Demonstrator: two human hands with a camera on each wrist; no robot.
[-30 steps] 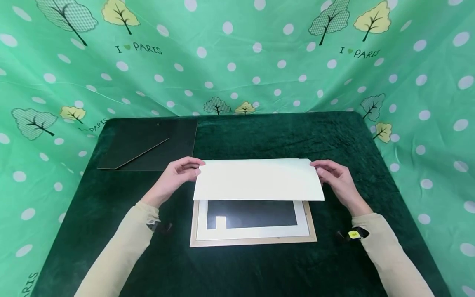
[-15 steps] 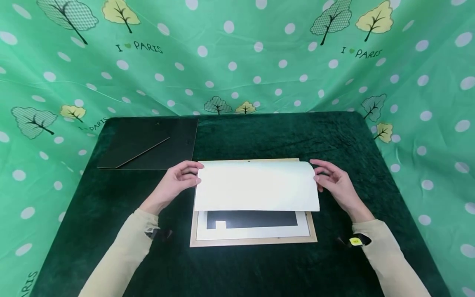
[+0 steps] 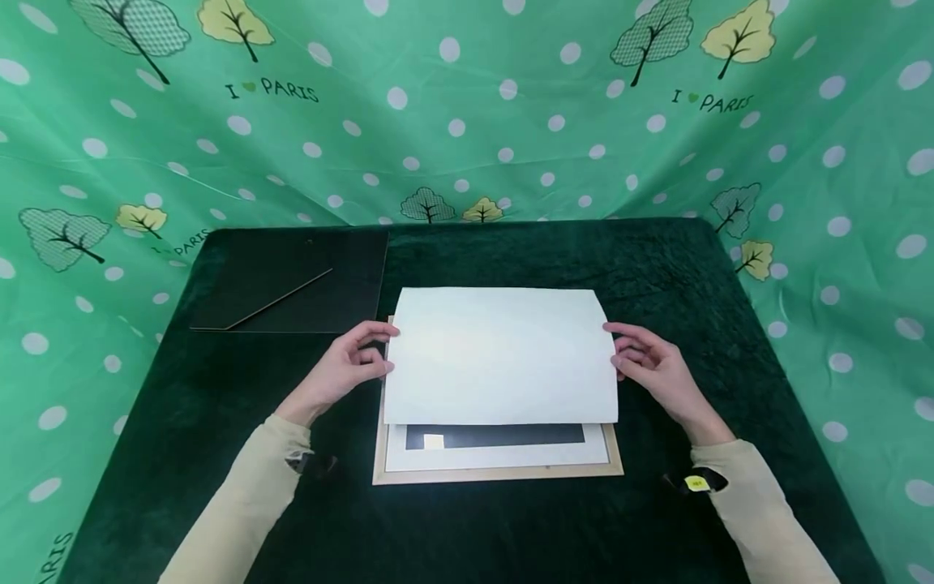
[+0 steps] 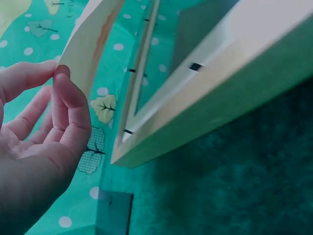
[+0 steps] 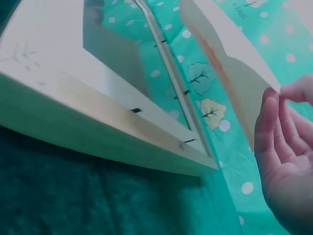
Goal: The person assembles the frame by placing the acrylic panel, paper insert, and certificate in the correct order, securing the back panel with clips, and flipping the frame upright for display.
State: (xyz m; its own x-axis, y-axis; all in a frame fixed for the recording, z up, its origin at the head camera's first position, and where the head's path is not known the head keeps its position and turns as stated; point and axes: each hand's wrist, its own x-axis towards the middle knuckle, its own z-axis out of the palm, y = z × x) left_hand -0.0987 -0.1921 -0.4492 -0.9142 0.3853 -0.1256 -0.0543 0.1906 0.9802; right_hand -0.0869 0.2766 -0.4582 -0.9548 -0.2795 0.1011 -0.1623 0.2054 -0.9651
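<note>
A white sheet of paper point(image 3: 499, 357) is held between my two hands over a light wooden picture frame point(image 3: 503, 474). My left hand point(image 3: 350, 357) pinches its left edge between thumb and fingers; my right hand point(image 3: 649, 357) pinches the right edge. In the left wrist view, the sheet point(image 4: 90, 49) stands clear of the frame, and its underside shows an orange-brown band. Below the sheet, a white mat border point(image 3: 503, 461) surrounds a dark glossy panel point(image 3: 511, 435). Small black tabs point(image 5: 136, 110) line the inner rim of the frame. The sheet hides the frame's far part.
A black backing board point(image 3: 284, 284) with a slanting stand leg lies at the back left of the table. Dark green velvety cloth point(image 3: 547, 259) covers the table. A green dotted curtain point(image 3: 467, 105) hangs behind and on both sides.
The sheet has tilted flatter, its near edge shifting toward me and its far edge away, so it covers more of the frame. Both hands slid slightly nearer along its sides.
</note>
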